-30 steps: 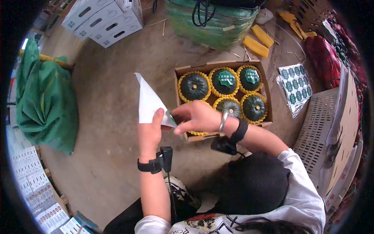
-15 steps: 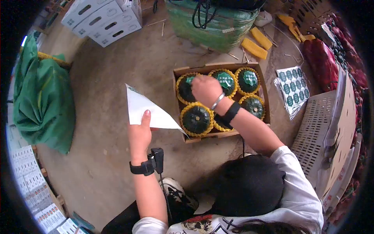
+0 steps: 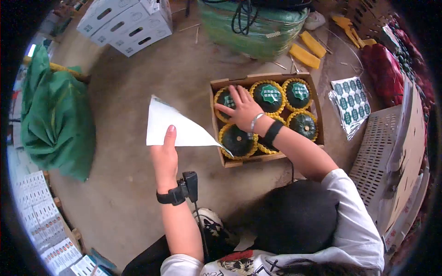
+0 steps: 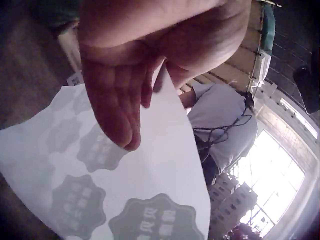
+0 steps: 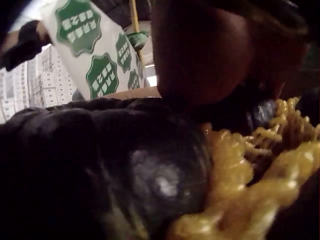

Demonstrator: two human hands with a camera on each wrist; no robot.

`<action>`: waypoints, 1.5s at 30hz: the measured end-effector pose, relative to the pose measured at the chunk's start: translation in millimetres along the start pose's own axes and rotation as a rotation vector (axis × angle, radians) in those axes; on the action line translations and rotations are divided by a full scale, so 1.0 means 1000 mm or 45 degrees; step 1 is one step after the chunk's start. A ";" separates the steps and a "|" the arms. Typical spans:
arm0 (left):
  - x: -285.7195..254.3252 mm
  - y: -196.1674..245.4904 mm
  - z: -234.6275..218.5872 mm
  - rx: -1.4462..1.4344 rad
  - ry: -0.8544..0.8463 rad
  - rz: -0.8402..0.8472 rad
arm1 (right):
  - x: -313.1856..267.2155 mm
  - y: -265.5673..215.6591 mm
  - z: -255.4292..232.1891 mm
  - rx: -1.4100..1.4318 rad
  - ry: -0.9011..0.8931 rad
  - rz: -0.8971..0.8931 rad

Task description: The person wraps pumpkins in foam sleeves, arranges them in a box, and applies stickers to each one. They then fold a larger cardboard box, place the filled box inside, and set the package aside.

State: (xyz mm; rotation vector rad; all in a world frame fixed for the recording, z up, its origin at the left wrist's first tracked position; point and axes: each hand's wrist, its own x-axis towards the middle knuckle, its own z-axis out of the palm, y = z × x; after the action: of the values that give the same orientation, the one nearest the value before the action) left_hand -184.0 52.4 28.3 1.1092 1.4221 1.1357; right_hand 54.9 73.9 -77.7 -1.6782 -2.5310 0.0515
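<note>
A cardboard box (image 3: 258, 158) on the floor holds several dark green squashes in yellow foam nets. My right hand (image 3: 234, 105) lies flat, fingers spread, on the back-left squash (image 3: 222, 97), pressing a green sticker (image 3: 229, 102) onto it. Two other back squashes (image 3: 269, 95) carry green stickers. The front-left squash (image 3: 237, 140) shows none. My left hand (image 3: 168, 142) pinches a white sticker sheet (image 3: 172, 126) left of the box. In the left wrist view the left hand (image 4: 125, 95) lies over the sticker sheet (image 4: 160, 190). In the right wrist view the right hand (image 5: 200, 55) sits above a squash (image 5: 100, 165) and its net (image 5: 240, 185).
Green sacks (image 3: 55, 119) lie at the left and white cartons (image 3: 124, 23) at the back left. A green bundle (image 3: 253, 27) and yellow foam pieces (image 3: 306, 50) sit behind the box. Another sticker sheet (image 3: 350, 103) and a white crate (image 3: 377, 152) are to the right.
My right hand left the sticker sheet, reached to the back-left squash and now lies spread flat on it. The left hand kept hold of the sheet, lowering it slightly.
</note>
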 end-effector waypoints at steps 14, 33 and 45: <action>-0.024 0.018 -0.002 -0.594 -0.194 -0.196 | -0.018 -0.074 -0.103 1.720 -0.011 0.286; 0.004 0.013 -0.036 -0.526 0.175 0.006 | -0.067 -0.073 -0.019 -0.001 0.229 -0.055; 0.006 0.015 -0.029 -0.463 0.233 0.090 | -0.074 -0.046 -0.015 0.392 0.085 -0.140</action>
State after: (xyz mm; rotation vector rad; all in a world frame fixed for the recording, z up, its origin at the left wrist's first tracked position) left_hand -212.1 57.4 45.5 0.8188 1.2535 1.5089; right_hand 42.3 -12.3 -63.5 -1.3996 -2.4127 0.3509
